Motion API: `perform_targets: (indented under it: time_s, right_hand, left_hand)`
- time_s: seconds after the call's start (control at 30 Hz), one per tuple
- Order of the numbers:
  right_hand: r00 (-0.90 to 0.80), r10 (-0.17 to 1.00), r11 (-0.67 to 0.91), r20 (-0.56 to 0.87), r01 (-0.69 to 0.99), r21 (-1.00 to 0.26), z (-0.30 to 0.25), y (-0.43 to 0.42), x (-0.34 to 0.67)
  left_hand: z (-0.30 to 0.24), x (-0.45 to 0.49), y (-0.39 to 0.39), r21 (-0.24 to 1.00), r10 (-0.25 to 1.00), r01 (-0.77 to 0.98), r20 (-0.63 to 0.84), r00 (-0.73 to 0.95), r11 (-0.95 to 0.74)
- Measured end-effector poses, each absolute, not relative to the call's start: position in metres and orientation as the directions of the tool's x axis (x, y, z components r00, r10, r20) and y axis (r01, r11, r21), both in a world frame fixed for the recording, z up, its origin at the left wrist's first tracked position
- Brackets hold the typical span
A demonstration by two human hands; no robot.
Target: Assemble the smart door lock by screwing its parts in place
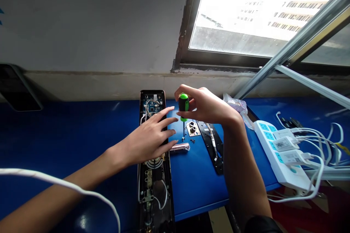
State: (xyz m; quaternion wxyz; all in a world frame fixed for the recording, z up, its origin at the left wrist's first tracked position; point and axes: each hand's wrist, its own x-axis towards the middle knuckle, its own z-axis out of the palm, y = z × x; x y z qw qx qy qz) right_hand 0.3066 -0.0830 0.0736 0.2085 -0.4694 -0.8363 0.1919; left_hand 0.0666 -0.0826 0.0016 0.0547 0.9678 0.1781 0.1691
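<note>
My left fingers point(168, 121) obscure the middle of the opened black housing point(157, 193); the lower edge cuts off its near end. Screws point(193, 141) near the green-and-black screwdriver point(184, 104) are too small to count. Print on the white chargers point(286, 143): illegible.

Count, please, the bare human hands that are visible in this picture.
2: the left hand over the long black open casing, the right hand gripping the green-and-black screwdriver.
</note>
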Motion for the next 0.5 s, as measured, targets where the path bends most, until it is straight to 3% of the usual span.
perform_targets:
  time_s: [0.3, 0.5]
  right_hand:
    - [-0.453, 0.878, 0.464, 0.157, 0.720, -0.516, 0.0715, -0.0797, 0.3063]
    - [-0.406, 0.882, 0.469, 0.239, 0.706, -0.531, 0.0741, -0.0825, 0.3057]
  left_hand:
    - [-0.0005, 0.0641, -0.0824, 0.101, 0.333, 0.318, 0.338, 0.880, -0.943]
    - [0.0028, 0.0607, -0.0784, 0.134, 0.345, 0.318, 0.391, 0.853, -0.939]
